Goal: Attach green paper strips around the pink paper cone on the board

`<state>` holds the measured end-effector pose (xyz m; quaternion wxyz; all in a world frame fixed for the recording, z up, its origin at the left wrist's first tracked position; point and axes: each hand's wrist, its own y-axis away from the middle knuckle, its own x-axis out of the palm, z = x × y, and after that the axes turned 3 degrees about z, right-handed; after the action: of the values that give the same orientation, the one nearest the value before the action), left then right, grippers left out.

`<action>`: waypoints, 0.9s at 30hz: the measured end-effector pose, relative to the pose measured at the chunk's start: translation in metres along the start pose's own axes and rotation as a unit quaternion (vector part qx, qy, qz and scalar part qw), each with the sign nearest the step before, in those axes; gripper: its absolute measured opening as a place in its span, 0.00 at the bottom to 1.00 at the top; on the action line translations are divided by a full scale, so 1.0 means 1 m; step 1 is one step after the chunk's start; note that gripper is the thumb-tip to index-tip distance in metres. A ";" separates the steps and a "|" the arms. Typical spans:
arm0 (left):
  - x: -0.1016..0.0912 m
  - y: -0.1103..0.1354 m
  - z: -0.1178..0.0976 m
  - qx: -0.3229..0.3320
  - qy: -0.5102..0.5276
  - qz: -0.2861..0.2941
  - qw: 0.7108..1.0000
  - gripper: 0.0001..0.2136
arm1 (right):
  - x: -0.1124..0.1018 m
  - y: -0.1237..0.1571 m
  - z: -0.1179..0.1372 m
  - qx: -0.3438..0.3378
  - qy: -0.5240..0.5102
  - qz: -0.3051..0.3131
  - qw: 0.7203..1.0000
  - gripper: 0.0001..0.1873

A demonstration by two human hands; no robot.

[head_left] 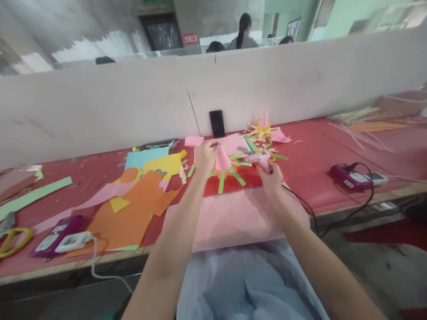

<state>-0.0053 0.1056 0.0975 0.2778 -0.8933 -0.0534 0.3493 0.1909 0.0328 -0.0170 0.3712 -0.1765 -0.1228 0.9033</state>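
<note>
My left hand (206, 158) is closed, its fingertips pinching the top of a pink paper cone (223, 161). Around the cone's base, green paper strips (236, 177) spread out like rays over an orange piece, on a red sheet (213, 190). In my right hand (271, 178) is the handle end of a pink hot glue gun (256, 158), whose nozzle points left toward the cone. Its black cord runs down past my right wrist. Behind the glue gun lie scissors (246, 150), partly hidden.
A yellow fringed piece with a pink cone (262, 129) stands at the back. A black phone (217, 124) leans on the white partition (133, 98). Orange paper (123, 222), yellow-handled scissors (15, 235) and a purple power strip (58, 235) lie left; another purple power strip (350, 177) is right.
</note>
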 end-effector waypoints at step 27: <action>0.008 0.078 0.040 -0.072 -0.033 0.043 0.996 0.07 | 0.002 0.004 -0.001 -0.089 0.056 0.036 0.994 0.22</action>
<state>-0.0328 0.0605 0.0266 0.1955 -0.9005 -0.0486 0.3853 0.1876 0.0319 -0.0195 0.3278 -0.2637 -0.1757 0.8900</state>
